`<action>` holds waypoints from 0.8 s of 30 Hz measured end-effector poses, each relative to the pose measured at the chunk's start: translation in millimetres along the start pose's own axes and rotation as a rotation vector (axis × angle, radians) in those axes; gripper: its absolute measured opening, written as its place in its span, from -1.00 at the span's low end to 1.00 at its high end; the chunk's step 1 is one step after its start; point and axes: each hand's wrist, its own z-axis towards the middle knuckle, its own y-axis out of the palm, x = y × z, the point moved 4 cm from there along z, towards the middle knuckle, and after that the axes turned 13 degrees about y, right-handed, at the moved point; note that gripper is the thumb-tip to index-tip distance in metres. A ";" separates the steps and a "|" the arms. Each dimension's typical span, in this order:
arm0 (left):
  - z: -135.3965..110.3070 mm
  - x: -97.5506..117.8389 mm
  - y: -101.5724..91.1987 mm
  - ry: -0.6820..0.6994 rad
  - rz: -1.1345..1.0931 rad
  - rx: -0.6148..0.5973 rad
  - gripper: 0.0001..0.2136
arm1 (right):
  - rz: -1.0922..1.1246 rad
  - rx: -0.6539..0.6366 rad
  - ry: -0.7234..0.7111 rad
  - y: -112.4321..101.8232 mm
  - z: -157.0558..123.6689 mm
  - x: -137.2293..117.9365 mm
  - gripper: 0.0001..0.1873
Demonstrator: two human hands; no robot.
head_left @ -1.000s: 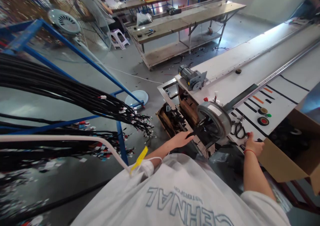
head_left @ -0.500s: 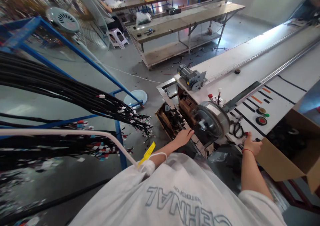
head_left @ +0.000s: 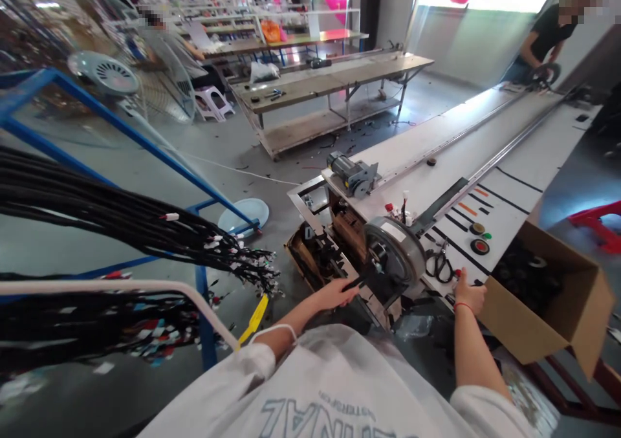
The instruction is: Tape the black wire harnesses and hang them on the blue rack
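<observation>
My left hand (head_left: 339, 292) is closed beside the metal frame at the table's end, and a dark piece shows at its fingertips; what it is I cannot make out. Just right of it stands a grey wheel-shaped machine part (head_left: 395, 250). At the table's front edge my right hand (head_left: 470, 295) is closed, its thumb against a small red piece (head_left: 457, 273); the other fingers are partly hidden. Black-handled scissors (head_left: 440, 266) lie close to that hand. Behind them are rolls of tape (head_left: 480, 246) and a small green piece (head_left: 488, 235).
Black cable bundles with connectors (head_left: 233, 250) hang from a blue rack (head_left: 126, 127) on the left. An open cardboard box (head_left: 524, 325) stands at right. A motor (head_left: 347, 169) sits on the long white table (head_left: 436, 140). A co-worker (head_left: 543, 43) stands at its far end.
The view has tilted up, bringing the far room and the co-worker into sight. Both hands keep nearly the same places at the table end and front edge.
</observation>
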 end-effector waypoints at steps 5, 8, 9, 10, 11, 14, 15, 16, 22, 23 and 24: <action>-28.1 -26.0 1.2 -0.069 0.129 0.012 -0.61 | 0.035 -0.032 -0.010 1.6 2.4 2.8 -0.08; -34.4 -29.2 0.3 -0.075 0.136 0.070 -0.65 | 0.032 -0.016 -0.018 2.6 3.4 3.3 -0.11; -36.0 -29.2 -0.4 -0.088 0.132 0.093 -0.65 | 0.028 -0.006 -0.015 2.8 3.7 3.4 -0.11; -37.6 -29.0 -1.1 -0.101 0.129 0.116 -0.64 | 0.026 0.001 -0.012 2.9 3.8 3.4 -0.12; -39.2 -28.5 -1.1 -0.104 0.127 0.128 -0.64 | 0.025 0.002 -0.012 3.0 3.8 3.2 -0.12; -42.9 -26.2 1.9 -0.083 0.145 0.126 -0.66 | 0.036 -0.012 -0.014 2.0 2.3 2.3 -0.14; -43.2 -25.5 3.2 -0.080 0.155 0.126 -0.67 | 0.042 -0.016 -0.009 1.2 1.3 2.3 -0.15; -42.7 -24.8 3.9 -0.082 0.162 0.137 -0.68 | 0.049 -0.018 -0.004 0.2 0.3 2.3 -0.16; -19.7 -12.0 2.2 -0.043 0.151 0.271 -0.65 | 0.063 -0.016 -0.013 -1.5 -2.0 2.6 -0.21; -14.5 -9.4 2.1 -0.045 0.152 0.281 -0.64 | 0.057 -0.013 -0.014 -0.9 -1.3 3.0 -0.21; -9.4 -6.9 1.9 -0.050 0.156 0.290 -0.63 | 0.052 -0.010 -0.015 -0.1 -0.4 3.4 -0.21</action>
